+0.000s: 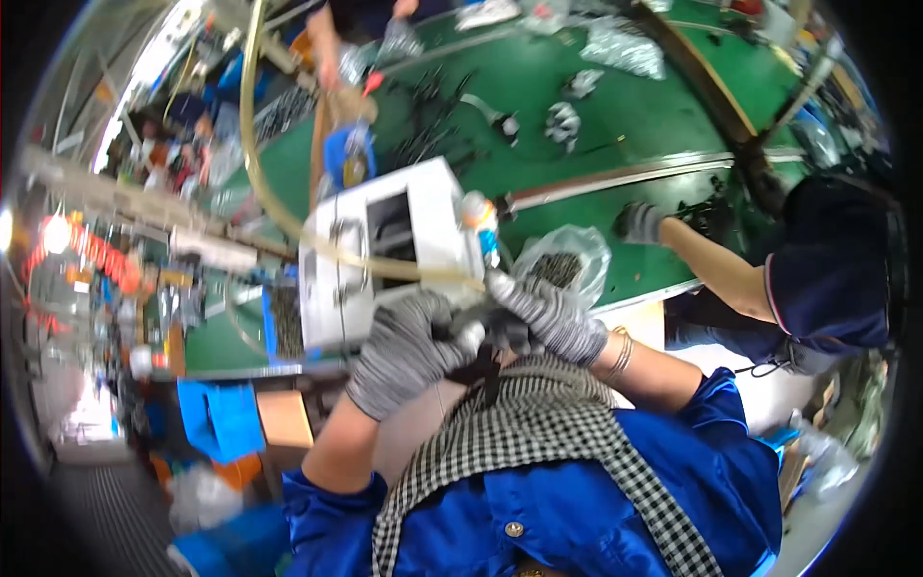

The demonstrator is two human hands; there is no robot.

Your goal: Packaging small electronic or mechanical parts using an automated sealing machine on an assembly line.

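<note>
Both of my hands wear grey knit gloves and meet in front of my checked apron (500, 409). My left hand (404, 351) is closed, its thumb and fingers bent against a dark piece (505, 332) that is too blurred to name. From the other side my right hand (553, 322) closes on the same piece, its index finger reaching forward. Just beyond the hands stands a white box-shaped machine (327, 313) with a dark opening. Near my right hand lie a clear plastic bag (591, 260) of small dark parts and a small bottle (478, 212) with orange and blue on it.
A pale hose (252, 125) hangs over the white machine. Blue bins (268, 322) stand to its left and behind it. Across the green table (538, 87) lie black cables and plastic-wrapped parts. At right, a co-worker's gloved hand (639, 223) rests near black pieces.
</note>
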